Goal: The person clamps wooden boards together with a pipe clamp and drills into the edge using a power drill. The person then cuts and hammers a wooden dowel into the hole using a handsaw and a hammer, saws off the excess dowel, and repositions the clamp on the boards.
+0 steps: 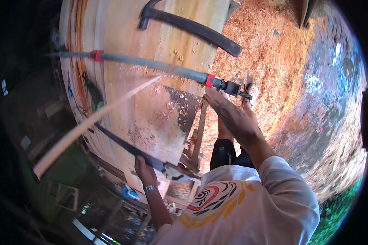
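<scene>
As left hand [146, 172] pinches dark-bladed saw [124, 145] | right hand [217, 99] seemingly closed on grey clamp [151, 64] | 2 red bands

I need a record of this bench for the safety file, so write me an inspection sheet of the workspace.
Surface: pale wooden boards, scattered with shavings; a dark patch near the right edge.
Job's things: bar clamp with red fittings; long wood strip reaching past the boards' left edge; dark-bladed tool, apparently a handsaw.
Clutter: black hammer, its handle end jutting past the boards' right edge.
Hands: left hand, fingers closed on the dark-bladed tool; right hand at the clamp's screw end, grip unclear.
Cables: nothing seen for certain.
Surroundings: ground shavings thick to the right; greenery at lower right; left side too dark to inspect fully.
</scene>
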Demonstrator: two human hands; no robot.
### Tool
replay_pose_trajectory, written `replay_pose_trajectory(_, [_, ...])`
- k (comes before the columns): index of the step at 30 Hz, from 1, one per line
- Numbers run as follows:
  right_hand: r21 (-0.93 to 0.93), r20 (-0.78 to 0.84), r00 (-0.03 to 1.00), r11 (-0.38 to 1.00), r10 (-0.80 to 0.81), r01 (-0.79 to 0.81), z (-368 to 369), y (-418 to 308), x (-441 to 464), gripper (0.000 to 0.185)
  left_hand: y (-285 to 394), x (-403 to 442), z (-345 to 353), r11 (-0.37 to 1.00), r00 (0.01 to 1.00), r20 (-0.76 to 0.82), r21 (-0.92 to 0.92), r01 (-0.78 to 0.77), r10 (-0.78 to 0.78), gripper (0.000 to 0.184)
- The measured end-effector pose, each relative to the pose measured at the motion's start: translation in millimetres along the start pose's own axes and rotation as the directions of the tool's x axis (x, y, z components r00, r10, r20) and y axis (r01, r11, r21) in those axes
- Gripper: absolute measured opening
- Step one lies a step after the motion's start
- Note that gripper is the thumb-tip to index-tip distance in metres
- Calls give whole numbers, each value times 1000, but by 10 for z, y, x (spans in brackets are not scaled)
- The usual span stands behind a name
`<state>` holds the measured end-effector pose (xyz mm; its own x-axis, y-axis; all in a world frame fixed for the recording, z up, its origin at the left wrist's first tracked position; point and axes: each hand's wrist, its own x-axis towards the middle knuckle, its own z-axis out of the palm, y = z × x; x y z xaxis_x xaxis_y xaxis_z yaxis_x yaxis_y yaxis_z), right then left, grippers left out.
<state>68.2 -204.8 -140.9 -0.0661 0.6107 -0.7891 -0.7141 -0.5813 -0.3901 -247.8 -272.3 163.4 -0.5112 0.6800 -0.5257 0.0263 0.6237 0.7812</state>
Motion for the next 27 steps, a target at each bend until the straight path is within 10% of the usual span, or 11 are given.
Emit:
replay_pose_trajectory(5, [-183, 234, 959, 976, 161, -119, -365, 26, -588, 36, -181, 178, 976, 966, 995, 102, -257, 40, -14, 40])
replay_pose_trajectory(7, [-6, 246, 883, 912, 400, -411, -647, -324, -1447, 40, -161, 155, 1439, 946, 988, 155, -319, 49, 1, 41])
replay_pose_trajectory(9, [130, 570, 760, 878, 314, -460, -810, -531, -1992, 60, -264, 171, 1722, 909, 983, 184, -406, 90, -15, 43])
replay_pose_trajectory(17, [370, 432, 900, 900, 51, -229, -888, -689, -2180, 57, -276, -60, 2259, 850, 963, 261, -488, 197, -74, 30])
replay_pose_trajectory(22, [63, 389, 779, 829, 492, -556, -931, -719, -2211, 60, -378, -270, 2287, 642, 909, 403, -726, 247, 105, 25])
replay_pose_trajectory(25, [201, 503, 630, 629, 592, -751, -953, -500, -2320, 53, -586, -64, 2207, 618, 652, 582, -756, 215, 486, 16])
replay_pose_trajectory(27, [298, 429, 727, 676, 536, -674, -809, -617, -2520, 37, -615, 1, 2182, 623, 439, 671, -733, 272, 598, 14])
